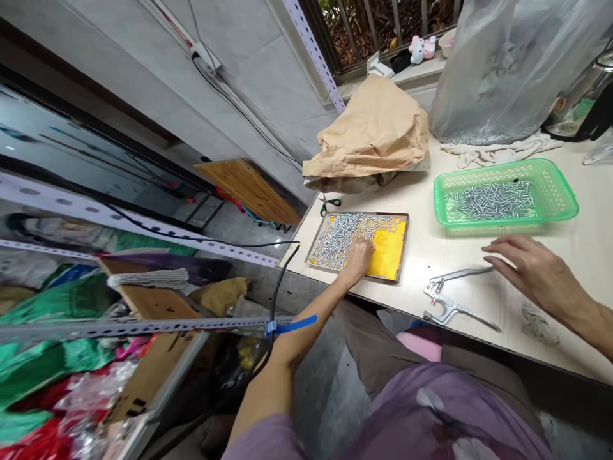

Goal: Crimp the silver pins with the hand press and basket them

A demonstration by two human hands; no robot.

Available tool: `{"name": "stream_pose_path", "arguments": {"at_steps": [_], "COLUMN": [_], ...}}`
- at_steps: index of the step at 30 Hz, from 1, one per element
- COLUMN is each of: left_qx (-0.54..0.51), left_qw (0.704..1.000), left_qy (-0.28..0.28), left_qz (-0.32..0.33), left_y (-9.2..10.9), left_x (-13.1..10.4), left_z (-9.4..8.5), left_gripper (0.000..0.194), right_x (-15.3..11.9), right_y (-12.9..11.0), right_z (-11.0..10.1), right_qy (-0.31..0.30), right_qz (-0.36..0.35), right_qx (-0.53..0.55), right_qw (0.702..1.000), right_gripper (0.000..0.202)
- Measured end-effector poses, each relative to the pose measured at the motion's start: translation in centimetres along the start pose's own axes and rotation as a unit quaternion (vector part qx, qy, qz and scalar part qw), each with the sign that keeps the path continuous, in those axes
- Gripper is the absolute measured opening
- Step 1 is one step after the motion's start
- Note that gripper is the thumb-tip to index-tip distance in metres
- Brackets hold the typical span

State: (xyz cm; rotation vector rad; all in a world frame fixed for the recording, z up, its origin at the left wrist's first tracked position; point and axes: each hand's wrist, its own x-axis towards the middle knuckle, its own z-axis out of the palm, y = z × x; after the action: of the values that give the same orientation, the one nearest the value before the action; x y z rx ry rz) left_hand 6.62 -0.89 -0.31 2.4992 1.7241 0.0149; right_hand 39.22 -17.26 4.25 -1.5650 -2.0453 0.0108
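Pink-and-white toy (422, 49) on windowsill (424, 71); kettle (572, 115) beside cloth (502, 151).

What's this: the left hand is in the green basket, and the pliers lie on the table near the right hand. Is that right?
Not quite. The head view shows the left hand at the tray, not in the green basket. The pliers do lie on the table near the right hand.
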Motion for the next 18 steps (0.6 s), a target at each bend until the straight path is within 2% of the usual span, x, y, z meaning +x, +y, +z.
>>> {"name": "stream_pose_path", "arguments": {"at_steps": [3,5,7,9,10,12,15,18], "left_qx": [-0.07,-0.182,-0.321,-0.429,-0.46,-0.481,-0.47,-0.45], "left_qw": [0.997,0.983,0.943,0.887,0.864,0.839,0.839,0.851], "left_qy": [0.018,-0.002,-0.071,-0.157,-0.192,-0.238,-0.254,-0.244], "left_qz": [-0.007,-0.027,-0.051,-0.067,-0.073,-0.084,-0.103,-0.117], "left_y": [0.4,1.6,3.5,5.8,6.9,8.8,10.5,10.9], "left_x": [-0.6,-1.8,-3.5,-5.5,-6.5,-8.1,-9.4,-9.8], "left_z": [-0.9,-1.2,-1.1,-0.8,-0.5,0.0,0.7,0.9], "left_gripper": [0.015,0.013,0.012,0.019,0.023,0.028,0.031,0.03], "right_x": [-2.8,-4.4,-5.8,-6.9,-7.3,-7.8,-8.0,-8.2], "right_y": [-0.9,-1.3,-1.7,-2.0,-2.2,-2.6,-3.2,-3.6], "right_z": [1.1,1.9,2.6,3.1,3.2,3.4,3.4,3.5], "right_qy": [-0.038,-0.07,-0.107,-0.139,-0.15,-0.165,-0.176,-0.186], "right_qz": [0.014,0.015,0.009,-0.004,-0.007,-0.003,0.008,0.009], "right_qx": [0.035,0.055,0.065,0.055,0.043,0.024,0.018,0.017], "right_qw": [0.999,0.996,0.992,0.989,0.988,0.986,0.984,0.982], "right_gripper": [0.03,0.03,0.029,0.028,0.028,0.028,0.025,0.019]}}
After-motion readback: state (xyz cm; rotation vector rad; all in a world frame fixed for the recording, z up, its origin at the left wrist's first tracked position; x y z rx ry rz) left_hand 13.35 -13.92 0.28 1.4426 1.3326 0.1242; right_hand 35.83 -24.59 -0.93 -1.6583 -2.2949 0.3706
